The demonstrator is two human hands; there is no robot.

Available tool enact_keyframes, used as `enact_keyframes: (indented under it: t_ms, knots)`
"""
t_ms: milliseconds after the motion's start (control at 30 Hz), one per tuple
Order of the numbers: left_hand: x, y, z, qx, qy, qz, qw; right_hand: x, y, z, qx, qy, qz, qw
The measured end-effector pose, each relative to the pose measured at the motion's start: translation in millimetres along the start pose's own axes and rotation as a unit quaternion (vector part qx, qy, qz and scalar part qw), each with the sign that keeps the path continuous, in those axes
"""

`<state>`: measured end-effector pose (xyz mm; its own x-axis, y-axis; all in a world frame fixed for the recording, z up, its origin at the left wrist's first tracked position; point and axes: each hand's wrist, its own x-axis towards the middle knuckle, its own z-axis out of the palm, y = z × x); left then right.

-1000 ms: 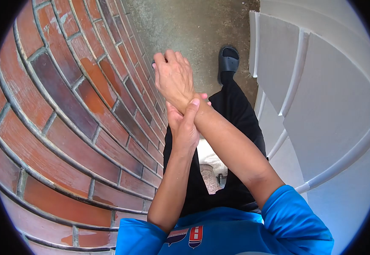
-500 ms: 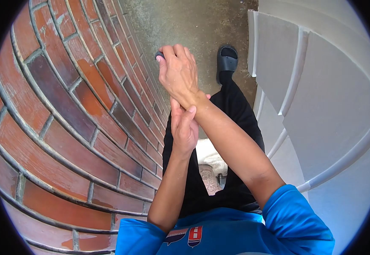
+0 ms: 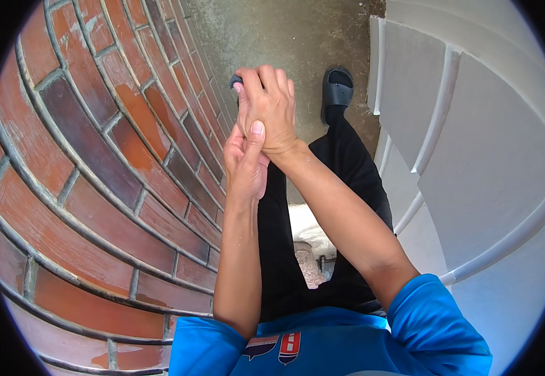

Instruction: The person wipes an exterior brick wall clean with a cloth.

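My right hand (image 3: pixel 267 106) is raised in front of me with its back to the camera and its fingers curled downward. My left hand (image 3: pixel 245 164) clasps it from below, the thumb lying across the back of the right hand. A small dark grey thing (image 3: pixel 235 81) peeks out at the right hand's fingertips; I cannot tell whether the hand holds it or it lies on the ground behind. Both hands are close to the brick wall (image 3: pixel 97 156) on my left without touching it.
A black sandal (image 3: pixel 337 88) on my foot stands on the concrete ground (image 3: pixel 285 37). White panelled surface (image 3: pixel 473 156) runs along my right. Black trousers and a blue shirt (image 3: pixel 423 338) fill the lower view. A small drain-like fitting (image 3: pixel 313 263) sits between my legs.
My left hand has slid up from the right wrist onto the back of the right hand. The right hand has shifted slightly to the right and curled its fingers more.
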<state>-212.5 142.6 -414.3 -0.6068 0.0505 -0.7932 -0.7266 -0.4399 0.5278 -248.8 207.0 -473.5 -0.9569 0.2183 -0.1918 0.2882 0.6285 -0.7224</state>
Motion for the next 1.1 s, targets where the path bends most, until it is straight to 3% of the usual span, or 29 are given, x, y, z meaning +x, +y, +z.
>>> enact_keyframes:
  t_ms: [133,233,333,433,467,567,667,767,900,933,1033,1067,1100]
  knots:
    - [-1,1,-3,-0.026,-0.087,0.008,0.996,8,3,-4,0.023,0.02,0.037,0.999]
    - [5,-2,-10,0.008,-0.046,-0.002,0.999,9,0,-4,0.014,0.018,0.043,0.999]
    - [15,3,-7,-0.055,0.09,-0.103,0.989,-1,-4,-4,0.011,-0.022,0.016,1.0]
    - [12,12,12,-0.015,0.092,-0.09,0.992,4,1,0,0.029,0.01,0.052,0.998]
    - [10,8,14,-0.02,0.053,-0.057,0.997,6,4,4,0.026,0.02,0.074,0.997]
    - [6,-6,-2,-0.081,-0.027,-0.032,0.996,5,9,3,0.03,0.02,0.014,0.999]
    - [-18,-25,17,-0.082,-0.028,0.022,0.996,22,20,8,0.068,0.029,0.147,0.986]
    - [-27,-31,22,-0.128,-0.025,-0.003,0.991,28,17,9,0.05,0.028,0.162,0.985]
    - [-11,-37,8,-0.126,0.058,-0.021,0.99,26,13,17,-0.002,0.058,0.129,0.99]
    - [-4,-34,9,-0.17,0.111,-0.064,0.977,25,9,22,-0.006,0.049,0.097,0.994]
    - [10,-19,9,-0.241,0.052,-0.046,0.968,15,4,31,-0.037,0.013,0.032,0.999]
    - [8,-20,14,-0.221,0.135,-0.075,0.963,17,7,35,-0.055,0.002,0.026,0.998]
    - [2,-24,18,-0.142,0.142,-0.072,0.977,18,7,39,-0.072,-0.007,0.022,0.997]
